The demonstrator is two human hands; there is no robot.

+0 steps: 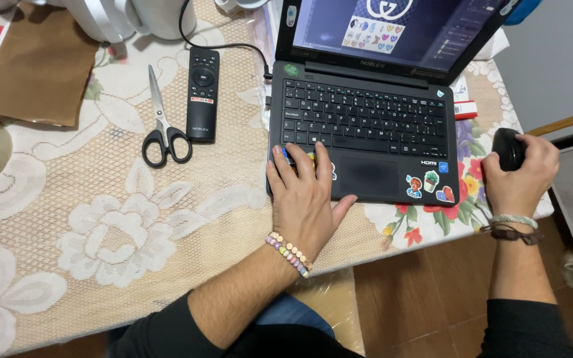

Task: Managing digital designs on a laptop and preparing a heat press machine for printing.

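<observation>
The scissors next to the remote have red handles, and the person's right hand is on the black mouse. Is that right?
Not quite. The head view shows the scissors have black handles, not red. They do lie beside the remote, and the right hand is on the black mouse.

Matt black plastic is seen on the laptop (pixel 366 126) and mouse (pixel 509 149); at nine o'clock, rough cream lace tablecloth (pixel 101 225) and glossy steel scissors (pixel 162 122).

scissors (pixel 164 130), remote control (pixel 203 93), lace tablecloth (pixel 101 225)
</observation>
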